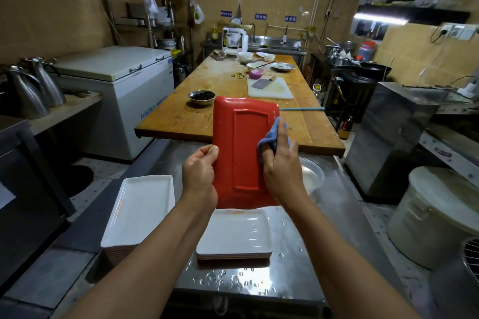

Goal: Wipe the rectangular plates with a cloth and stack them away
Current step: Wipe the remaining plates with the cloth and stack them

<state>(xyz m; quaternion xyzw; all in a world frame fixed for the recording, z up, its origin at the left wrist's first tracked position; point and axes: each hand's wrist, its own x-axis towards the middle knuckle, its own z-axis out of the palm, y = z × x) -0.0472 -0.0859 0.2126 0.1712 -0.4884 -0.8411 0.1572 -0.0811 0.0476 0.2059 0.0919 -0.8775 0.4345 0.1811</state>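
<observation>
I hold a rectangular plate upright in front of me, its red underside facing me. My left hand grips its left edge, thumb on the red face. My right hand holds a blue cloth against the plate's right edge. Below the plate, a short stack of white rectangular plates lies on the wet steel counter. A taller stack of the same plates stands to the left.
A long wooden table runs ahead, with a metal bowl, a cutting board with a cleaver and dishes. A steel basin sits behind my right hand. A white chest freezer is left, a white bucket right.
</observation>
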